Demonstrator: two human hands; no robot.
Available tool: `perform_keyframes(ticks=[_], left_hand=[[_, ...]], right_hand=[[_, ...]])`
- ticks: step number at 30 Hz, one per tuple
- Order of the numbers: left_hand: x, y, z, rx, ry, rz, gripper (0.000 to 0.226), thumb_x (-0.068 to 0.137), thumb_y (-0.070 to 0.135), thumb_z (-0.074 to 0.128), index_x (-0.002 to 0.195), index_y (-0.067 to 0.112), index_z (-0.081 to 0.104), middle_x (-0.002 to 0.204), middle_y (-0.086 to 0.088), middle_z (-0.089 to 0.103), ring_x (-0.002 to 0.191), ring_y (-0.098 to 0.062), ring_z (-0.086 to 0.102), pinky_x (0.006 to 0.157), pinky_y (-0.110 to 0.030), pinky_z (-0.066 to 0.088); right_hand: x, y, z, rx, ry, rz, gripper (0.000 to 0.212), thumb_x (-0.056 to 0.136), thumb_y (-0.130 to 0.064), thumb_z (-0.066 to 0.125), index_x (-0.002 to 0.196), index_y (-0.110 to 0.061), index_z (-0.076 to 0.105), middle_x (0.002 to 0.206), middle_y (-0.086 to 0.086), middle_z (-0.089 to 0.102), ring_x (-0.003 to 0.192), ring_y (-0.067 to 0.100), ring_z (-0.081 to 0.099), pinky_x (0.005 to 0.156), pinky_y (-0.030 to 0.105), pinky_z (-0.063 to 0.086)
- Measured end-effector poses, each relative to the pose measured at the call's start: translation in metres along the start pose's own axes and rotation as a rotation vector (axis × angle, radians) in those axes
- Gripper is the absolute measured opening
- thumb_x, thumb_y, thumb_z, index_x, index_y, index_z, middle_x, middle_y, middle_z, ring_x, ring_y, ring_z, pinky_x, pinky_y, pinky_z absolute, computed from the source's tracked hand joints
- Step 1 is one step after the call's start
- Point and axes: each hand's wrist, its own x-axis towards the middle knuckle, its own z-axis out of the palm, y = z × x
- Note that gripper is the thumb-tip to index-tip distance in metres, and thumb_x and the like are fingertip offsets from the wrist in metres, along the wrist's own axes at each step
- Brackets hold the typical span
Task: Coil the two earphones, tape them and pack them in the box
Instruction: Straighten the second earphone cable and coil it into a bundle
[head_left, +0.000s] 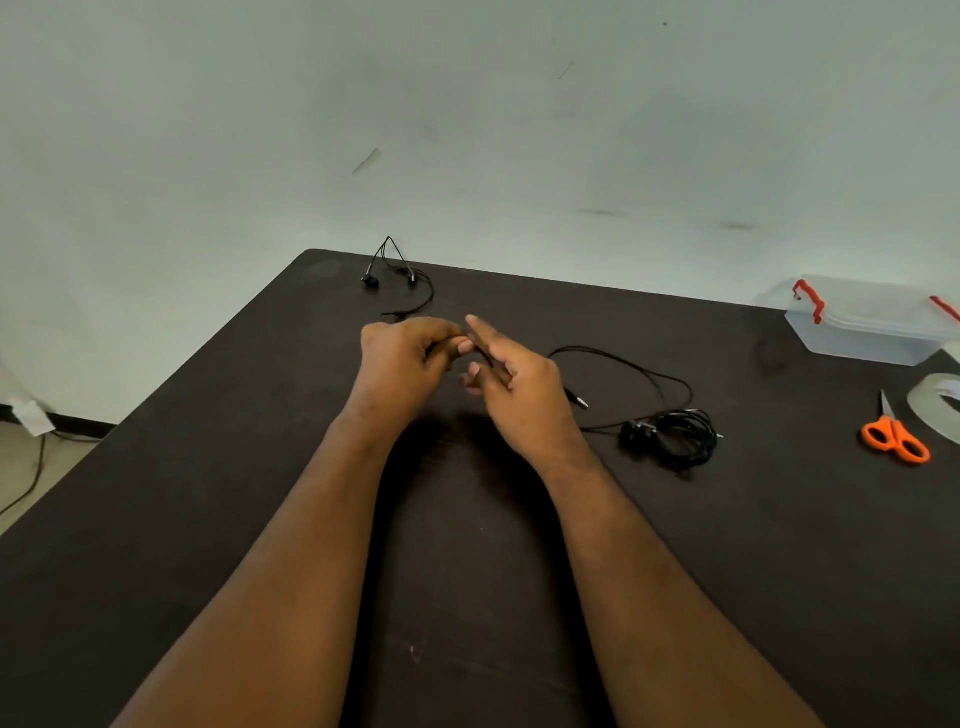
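Toward the far left of the dark table (208, 493) lies one black earphone set (397, 278), loose and untouched. Next, the left hand (400, 364) curls its fingers, pinching a thin black cable (480, 353) against the right hand (514, 384), whose index finger points straight; whether it grips is unclear. Further right sits the second earphone set (670, 434), partly coiled, then orange scissors (896, 434), a tape roll (935, 405) and the clear box (867, 322).

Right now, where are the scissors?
Head view, far right of the table: the orange scissors lie flat, just left of the tape roll and nearer than the clear box.
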Motion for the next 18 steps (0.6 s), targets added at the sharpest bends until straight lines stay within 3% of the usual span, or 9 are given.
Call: perform_keyframes(ticks=[2, 4, 7, 9, 13, 16, 18], left_hand=[[0.000, 0.004, 0.002, -0.037, -0.010, 0.010, 0.019, 0.084, 0.028, 0.064, 0.090, 0.014, 0.076, 0.066, 0.023, 0.059, 0.060, 0.003, 0.060, 0.064, -0.013, 0.046], [-0.001, 0.005, 0.003, -0.052, -0.030, 0.017, 0.015, 0.085, 0.028, 0.064, 0.087, 0.018, 0.076, 0.061, 0.028, 0.055, 0.057, 0.003, 0.059, 0.064, -0.012, 0.044], [-0.002, 0.003, 0.004, -0.014, -0.072, 0.001, 0.014, 0.085, 0.039, 0.062, 0.088, 0.028, 0.071, 0.054, 0.024, 0.055, 0.058, 0.000, 0.059, 0.075, -0.035, 0.050], [-0.003, -0.002, 0.000, 0.045, -0.061, -0.040, 0.013, 0.087, 0.040, 0.062, 0.086, 0.029, 0.070, 0.052, 0.020, 0.053, 0.062, -0.003, 0.059, 0.084, -0.048, 0.045], [-0.002, -0.013, -0.013, 0.262, 0.070, -0.123, 0.015, 0.093, 0.038, 0.059, 0.083, 0.032, 0.069, 0.052, 0.016, 0.049, 0.070, -0.007, 0.051, 0.079, -0.033, 0.019], [-0.002, -0.020, -0.020, 0.351, 0.172, -0.155, 0.012, 0.092, 0.033, 0.060, 0.086, 0.031, 0.070, 0.069, 0.016, 0.059, 0.089, -0.010, 0.048, 0.084, -0.032, 0.016], [-0.002, -0.018, -0.021, 0.374, 0.221, -0.140, 0.012, 0.092, 0.030, 0.061, 0.086, 0.029, 0.071, 0.077, 0.013, 0.065, 0.095, -0.013, 0.048, 0.088, -0.035, 0.017]], right_hand=[[0.003, 0.003, -0.002, -0.087, 0.073, -0.031, 0.039, 0.086, -0.001, 0.065, 0.123, -0.012, 0.064, 0.118, 0.001, 0.069, 0.103, 0.007, 0.065, 0.095, 0.026, 0.051], [0.004, 0.001, -0.008, -0.156, 0.146, -0.085, 0.027, 0.083, -0.004, 0.071, 0.109, -0.010, 0.073, 0.104, 0.002, 0.074, 0.096, 0.004, 0.066, 0.088, 0.017, 0.051], [0.005, 0.000, -0.016, -0.214, 0.216, -0.160, 0.016, 0.081, -0.006, 0.073, 0.096, -0.009, 0.077, 0.092, 0.002, 0.075, 0.085, 0.006, 0.069, 0.079, 0.020, 0.054], [0.007, 0.003, -0.027, -0.202, 0.331, -0.138, 0.013, 0.081, -0.008, 0.072, 0.093, -0.008, 0.076, 0.089, 0.003, 0.075, 0.082, 0.008, 0.069, 0.079, 0.019, 0.053], [0.011, 0.008, -0.061, -0.097, 0.571, -0.031, 0.012, 0.085, -0.011, 0.068, 0.094, -0.012, 0.076, 0.082, 0.003, 0.072, 0.077, 0.011, 0.068, 0.075, 0.019, 0.053], [0.014, 0.012, -0.085, 0.097, 0.774, 0.048, 0.018, 0.083, -0.013, 0.068, 0.085, -0.030, 0.074, 0.079, 0.005, 0.072, 0.076, 0.020, 0.069, 0.077, 0.033, 0.056], [0.014, 0.014, -0.097, 0.169, 0.860, 0.075, 0.023, 0.083, -0.011, 0.069, 0.082, -0.034, 0.072, 0.078, 0.001, 0.071, 0.076, 0.021, 0.069, 0.077, 0.035, 0.057]])
